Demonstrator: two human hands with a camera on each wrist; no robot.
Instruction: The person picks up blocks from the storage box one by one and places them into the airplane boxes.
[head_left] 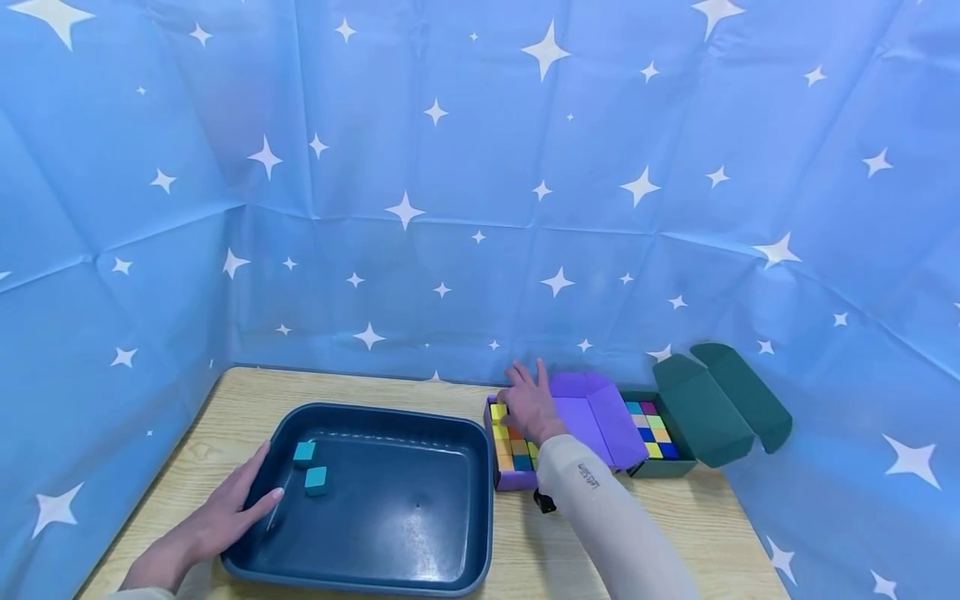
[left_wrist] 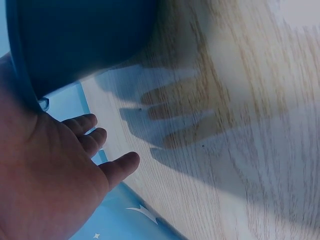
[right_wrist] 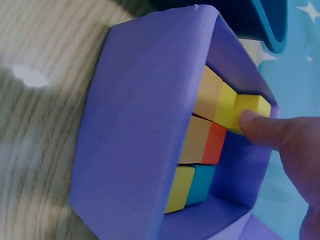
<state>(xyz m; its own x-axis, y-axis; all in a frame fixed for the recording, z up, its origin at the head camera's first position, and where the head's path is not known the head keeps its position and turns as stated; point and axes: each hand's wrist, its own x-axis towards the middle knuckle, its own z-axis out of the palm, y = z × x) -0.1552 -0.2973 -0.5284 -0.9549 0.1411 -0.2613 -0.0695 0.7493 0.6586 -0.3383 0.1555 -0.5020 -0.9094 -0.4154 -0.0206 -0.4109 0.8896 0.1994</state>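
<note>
At the far left corner of an open purple box (head_left: 516,482), my right hand (head_left: 532,410) pinches a yellow block (right_wrist: 254,104). The right wrist view shows the thumb (right_wrist: 262,129) pressed on that block, which stands a little proud of its neighbour; the other fingers are hidden there. Orange, tan, yellow and teal blocks fill part of the box. My left hand (head_left: 217,517) rests at the left rim of a dark blue tray (head_left: 489,521), fingers fairly straight, thumb reaching over the rim. Inside the tray lie two teal blocks (head_left: 304,452), near its left side.
Right of the purple box stands a dark green box (head_left: 666,469) of mixed coloured blocks, its lid (head_left: 708,408) folded open to the right. The purple lid (head_left: 592,417) lies between them. A starry blue cloth (head_left: 480,167) hangs behind the wooden table (head_left: 262,383).
</note>
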